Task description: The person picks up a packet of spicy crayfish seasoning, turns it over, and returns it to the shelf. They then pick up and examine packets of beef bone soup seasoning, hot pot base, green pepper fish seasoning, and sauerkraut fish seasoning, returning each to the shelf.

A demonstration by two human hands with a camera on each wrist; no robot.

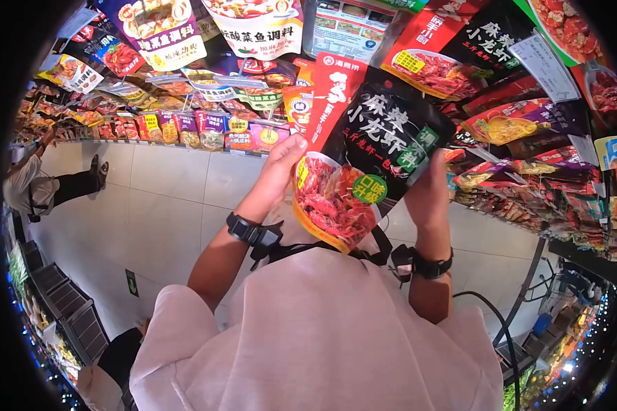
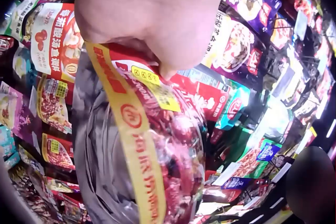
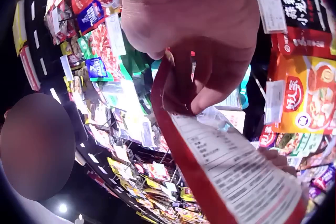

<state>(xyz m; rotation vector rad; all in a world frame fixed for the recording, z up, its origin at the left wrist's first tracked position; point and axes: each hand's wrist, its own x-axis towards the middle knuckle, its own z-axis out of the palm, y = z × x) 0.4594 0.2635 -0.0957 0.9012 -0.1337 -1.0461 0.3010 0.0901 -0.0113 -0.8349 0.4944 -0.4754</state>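
Observation:
A red and black seasoning packet (image 1: 394,113) with a crayfish picture is held up in front of the chest, tilted, its printed front showing in the head view. My left hand (image 1: 281,168) grips its left edge, the thumb lying along the front. On the other side my right hand (image 1: 428,195) holds the right edge. The left wrist view shows the packet's yellow bottom strip (image 2: 139,150) below the left hand (image 2: 147,14). In the right wrist view, the packet's back (image 3: 231,166) carries small printed text, and the right hand's fingers (image 3: 205,90) curl at its edge.
Hanging packets fill the shelves ahead and to the right, among them a white-and-purple packet (image 1: 257,31) and a similar red and black packet (image 1: 452,51). Price tags (image 1: 545,65) stick out. Another person (image 1: 31,185) stands on the tiled floor (image 1: 164,185) at left.

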